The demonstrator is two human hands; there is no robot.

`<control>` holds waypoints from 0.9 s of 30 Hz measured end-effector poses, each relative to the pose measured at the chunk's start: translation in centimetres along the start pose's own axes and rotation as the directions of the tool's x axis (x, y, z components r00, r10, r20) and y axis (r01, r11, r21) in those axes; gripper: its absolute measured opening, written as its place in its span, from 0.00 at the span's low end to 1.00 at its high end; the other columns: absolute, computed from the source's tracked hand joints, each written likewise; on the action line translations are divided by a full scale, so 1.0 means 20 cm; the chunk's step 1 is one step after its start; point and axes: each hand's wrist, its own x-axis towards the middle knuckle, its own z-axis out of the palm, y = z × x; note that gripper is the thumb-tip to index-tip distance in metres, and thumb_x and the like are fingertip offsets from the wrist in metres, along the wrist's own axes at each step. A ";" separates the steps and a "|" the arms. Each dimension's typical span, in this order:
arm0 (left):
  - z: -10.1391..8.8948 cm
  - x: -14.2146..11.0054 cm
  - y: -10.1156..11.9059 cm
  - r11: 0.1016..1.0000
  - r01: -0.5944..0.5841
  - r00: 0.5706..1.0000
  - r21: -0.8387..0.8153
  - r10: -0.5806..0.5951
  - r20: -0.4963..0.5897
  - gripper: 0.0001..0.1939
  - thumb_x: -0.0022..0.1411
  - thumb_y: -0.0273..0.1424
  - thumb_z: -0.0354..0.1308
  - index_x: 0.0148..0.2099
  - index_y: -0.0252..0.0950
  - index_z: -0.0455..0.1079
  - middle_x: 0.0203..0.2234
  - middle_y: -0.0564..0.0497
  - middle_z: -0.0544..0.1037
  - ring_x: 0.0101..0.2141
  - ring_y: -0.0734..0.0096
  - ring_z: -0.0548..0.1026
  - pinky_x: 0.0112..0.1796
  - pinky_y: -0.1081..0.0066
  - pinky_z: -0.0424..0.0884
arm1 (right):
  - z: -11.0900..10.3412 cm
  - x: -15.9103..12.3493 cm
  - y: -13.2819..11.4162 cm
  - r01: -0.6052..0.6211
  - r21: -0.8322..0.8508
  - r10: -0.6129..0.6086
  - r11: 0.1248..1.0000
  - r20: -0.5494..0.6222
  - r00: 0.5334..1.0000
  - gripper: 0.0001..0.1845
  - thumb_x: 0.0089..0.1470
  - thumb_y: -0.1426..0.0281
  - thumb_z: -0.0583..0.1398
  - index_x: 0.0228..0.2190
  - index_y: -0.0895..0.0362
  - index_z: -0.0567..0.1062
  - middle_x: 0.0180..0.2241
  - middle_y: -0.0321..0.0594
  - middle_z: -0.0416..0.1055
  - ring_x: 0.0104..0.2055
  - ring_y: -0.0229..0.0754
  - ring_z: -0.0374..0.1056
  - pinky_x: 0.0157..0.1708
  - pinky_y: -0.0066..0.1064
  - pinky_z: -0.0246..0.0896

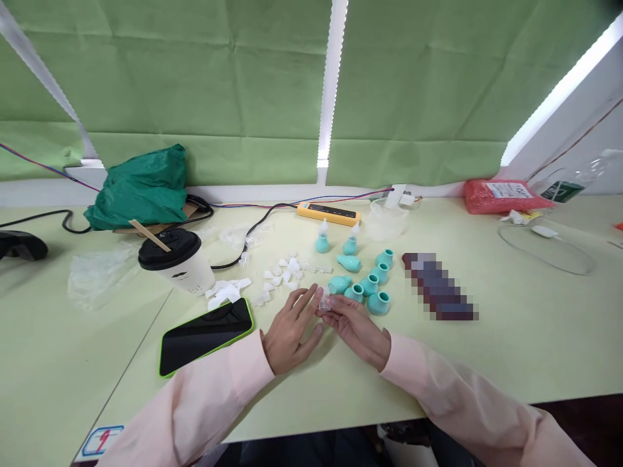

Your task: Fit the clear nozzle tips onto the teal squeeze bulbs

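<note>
Between the thumb and fingers of my right hand (pixel 357 327) is a small clear plastic piece (pixel 325 301), its exact kind partly hidden by the fingertips. My left hand (pixel 291 334) has its fingers stretched out, the fingertips beside or touching that piece. Just beyond my right hand are several teal rubber bulbs (pixel 378 303), some standing with their round mouths up; a teal bulb (pixel 348 263) lies on its side. Farther back stand two teal bulbs with pale pointed tips, one on the left (pixel 322 243) and one on the right (pixel 350 244). Small white and clear plastic pieces (pixel 287 271) lie scattered beyond my left hand.
Left of my hands are a green-edged phone (pixel 207 334), crumpled white tissue (pixel 226 292) and a lidded paper cup (pixel 187 275). A yellow power strip (pixel 328 213) and a green bag (pixel 141 188) are at the back. On the right lie a pixelated object (pixel 440 285) and a red package (pixel 503 196).
</note>
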 end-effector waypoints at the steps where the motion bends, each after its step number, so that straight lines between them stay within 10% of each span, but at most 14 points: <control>1: 0.00 0.00 0.00 1.000 0.002 1.000 -0.012 -0.002 0.014 0.30 0.55 0.26 0.46 0.58 0.32 0.39 0.53 0.40 0.54 0.51 0.58 0.51 0.46 0.56 0.59 | -0.01 0.00 0.00 -0.006 -0.002 0.006 1.000 0.000 1.000 0.04 0.39 0.73 0.62 0.24 0.60 0.74 0.23 0.35 0.73 0.27 0.33 0.70 0.28 0.20 0.63; 12: 0.00 0.00 0.02 0.996 0.066 0.998 -0.056 -0.065 0.007 0.32 0.55 0.28 0.46 0.59 0.34 0.35 0.50 0.42 0.59 0.51 0.56 0.52 0.46 0.53 0.57 | 0.00 0.00 -0.01 -0.013 -0.021 0.014 1.000 0.047 0.999 0.08 0.40 0.73 0.61 0.28 0.61 0.72 0.24 0.36 0.73 0.28 0.33 0.69 0.28 0.20 0.63; 19: -0.02 0.02 0.01 0.872 0.174 0.983 -0.457 -0.184 0.025 0.24 0.57 0.32 0.43 0.57 0.37 0.48 0.52 0.47 0.58 0.51 0.60 0.53 0.48 0.57 0.53 | 0.00 -0.01 -0.03 0.194 -0.203 -0.189 0.960 0.046 0.981 0.14 0.40 0.73 0.61 0.34 0.58 0.68 0.25 0.37 0.72 0.27 0.37 0.69 0.30 0.31 0.64; 23: -0.04 0.10 -0.04 0.701 0.322 0.871 -0.636 -0.483 -0.092 0.20 0.60 0.34 0.38 0.52 0.38 0.57 0.45 0.47 0.67 0.46 0.63 0.61 0.46 0.61 0.56 | 0.00 -0.05 -0.04 0.545 -0.426 -0.551 0.722 0.121 0.826 0.14 0.40 0.73 0.61 0.34 0.56 0.69 0.27 0.38 0.68 0.28 0.39 0.66 0.29 0.36 0.65; 27: 0.02 0.19 -0.05 0.927 0.327 0.937 -0.183 -0.343 -0.062 0.20 0.54 0.31 0.47 0.51 0.39 0.58 0.50 0.47 0.60 0.48 0.59 0.55 0.46 0.57 0.52 | 0.00 -0.08 -0.02 0.710 -0.545 -0.683 0.445 0.306 0.663 0.13 0.43 0.74 0.58 0.35 0.54 0.70 0.31 0.41 0.63 0.31 0.39 0.62 0.24 0.32 0.64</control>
